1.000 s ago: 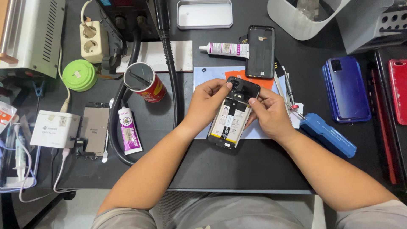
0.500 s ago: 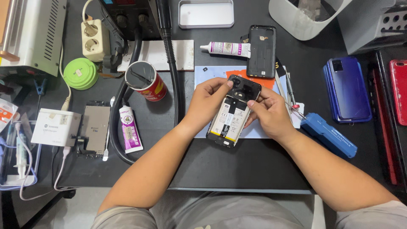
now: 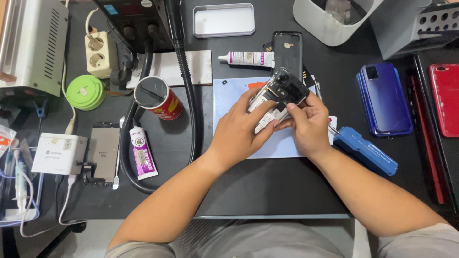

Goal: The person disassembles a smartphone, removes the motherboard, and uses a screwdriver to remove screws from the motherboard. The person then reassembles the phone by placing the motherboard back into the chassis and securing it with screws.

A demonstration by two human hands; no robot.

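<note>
From the head camera: your left hand and right hand both close around the opened phone, lifted off the pale blue work mat and tilted, its camera end pointing up and away from you. Left fingers curl under and along its near side; your right thumb presses on the top face. Room is tight on the right: the blue screwdriver lies just beside your right wrist, and the blue phone sits beyond it. Just behind the opened phone lie a black back cover and a glue tube. To your left, the black hose runs along the mat's edge, the red cup past it. The desk's near edge, under your forearms, has open room.
</note>
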